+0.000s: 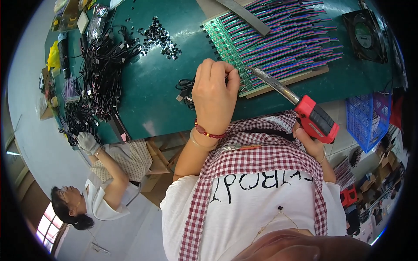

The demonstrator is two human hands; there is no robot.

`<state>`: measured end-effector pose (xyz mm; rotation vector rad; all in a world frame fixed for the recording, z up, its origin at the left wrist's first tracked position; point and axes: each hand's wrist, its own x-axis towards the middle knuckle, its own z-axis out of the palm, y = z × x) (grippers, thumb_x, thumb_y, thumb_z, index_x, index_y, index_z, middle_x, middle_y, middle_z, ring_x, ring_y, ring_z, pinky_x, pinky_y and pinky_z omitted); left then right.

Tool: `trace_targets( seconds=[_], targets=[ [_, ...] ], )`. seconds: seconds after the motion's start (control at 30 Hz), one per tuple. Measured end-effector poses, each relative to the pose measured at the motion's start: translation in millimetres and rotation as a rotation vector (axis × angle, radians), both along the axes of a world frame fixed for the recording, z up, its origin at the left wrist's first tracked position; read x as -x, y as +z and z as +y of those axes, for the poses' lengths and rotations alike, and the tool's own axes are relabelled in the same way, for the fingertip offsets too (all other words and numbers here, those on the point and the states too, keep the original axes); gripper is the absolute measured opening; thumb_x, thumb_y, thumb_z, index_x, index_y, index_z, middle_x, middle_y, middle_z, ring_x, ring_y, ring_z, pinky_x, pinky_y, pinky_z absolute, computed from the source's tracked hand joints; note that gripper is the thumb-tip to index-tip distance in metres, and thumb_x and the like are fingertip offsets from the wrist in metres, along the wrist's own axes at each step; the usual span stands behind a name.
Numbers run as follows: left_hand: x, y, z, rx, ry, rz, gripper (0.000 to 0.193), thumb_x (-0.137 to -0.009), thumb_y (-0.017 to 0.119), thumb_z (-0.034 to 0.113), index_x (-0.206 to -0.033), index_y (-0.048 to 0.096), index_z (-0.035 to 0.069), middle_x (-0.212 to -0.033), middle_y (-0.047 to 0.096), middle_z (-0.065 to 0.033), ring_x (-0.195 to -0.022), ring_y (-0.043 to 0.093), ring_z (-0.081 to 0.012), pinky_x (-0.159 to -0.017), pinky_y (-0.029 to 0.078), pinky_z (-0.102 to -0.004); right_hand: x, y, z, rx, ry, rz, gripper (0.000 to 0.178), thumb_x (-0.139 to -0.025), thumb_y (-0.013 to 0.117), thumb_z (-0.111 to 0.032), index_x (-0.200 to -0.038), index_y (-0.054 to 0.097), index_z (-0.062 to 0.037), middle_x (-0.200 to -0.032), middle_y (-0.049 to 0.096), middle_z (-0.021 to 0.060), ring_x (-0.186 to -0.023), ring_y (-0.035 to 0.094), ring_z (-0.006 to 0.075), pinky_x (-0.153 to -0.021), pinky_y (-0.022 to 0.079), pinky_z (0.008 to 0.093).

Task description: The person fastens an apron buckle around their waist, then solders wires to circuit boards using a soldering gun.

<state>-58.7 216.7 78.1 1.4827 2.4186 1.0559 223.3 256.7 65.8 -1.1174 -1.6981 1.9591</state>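
My left hand [214,93] is closed in a pinch at the near left edge of a panel of green circuit boards [224,39]. What its fingers hold is hidden. A small coil of black cable [186,89] with a metal plug lies against this hand. In my right hand [308,140] is a red soldering iron [317,119], held by its handle. Its tip points left, over the boards beside my left fingertips. Rows of multicoloured ribbon wires [287,43] run rightward from the boards.
A grey metal bar [246,16] lies across the wires. A black fan [365,35] stands at the far right. Small black parts [160,38] and a heap of black cables [102,74] lie leftward. A gloved co-worker [102,182] works at lower left. A blue crate [368,119] is below right.
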Motion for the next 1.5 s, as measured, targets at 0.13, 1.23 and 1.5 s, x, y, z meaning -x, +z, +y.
trace_targets(
  seconds=[0.13,1.23,1.5],
  targets=[
    [9,8,1,0.062,-0.113,0.017,0.009,-0.077,0.068,0.0,-0.079,0.059,0.0,-0.076,0.054,-0.0098,-0.066,0.058,-0.0237,-0.059,0.047,-0.0336,1,-1,1,-0.062,0.033,0.024,0.043,-0.087,0.057,-0.007,-0.127,0.045,0.0029,-0.078,0.055,0.0069,-0.068,0.051,0.0144,-0.065,0.043,0.0295],
    [13,18,7,0.25,-0.134,-0.069,0.009,-0.078,0.063,0.0,-0.079,0.054,-0.001,-0.076,0.059,-0.0141,-0.067,0.061,-0.0284,-0.062,0.049,-0.0352,0,-1,1,0.148,-0.039,0.141,0.025,-0.084,0.065,-0.001,-0.109,0.06,0.0012,-0.088,0.062,0.0039,-0.08,0.058,0.0116,-0.072,0.047,0.0272],
    [30,24,14,0.308,-0.242,-0.18,0.012,-0.079,0.063,0.006,-0.083,0.055,-0.001,-0.08,0.059,-0.0142,-0.069,0.061,-0.0295,-0.064,0.049,-0.0367,-1,-2,-2,0.089,-0.038,0.078,0.035,-0.086,0.061,-0.004,-0.12,0.053,0.0013,-0.082,0.058,0.0055,-0.075,0.055,0.0135,-0.07,0.046,0.0294]
  ],
)
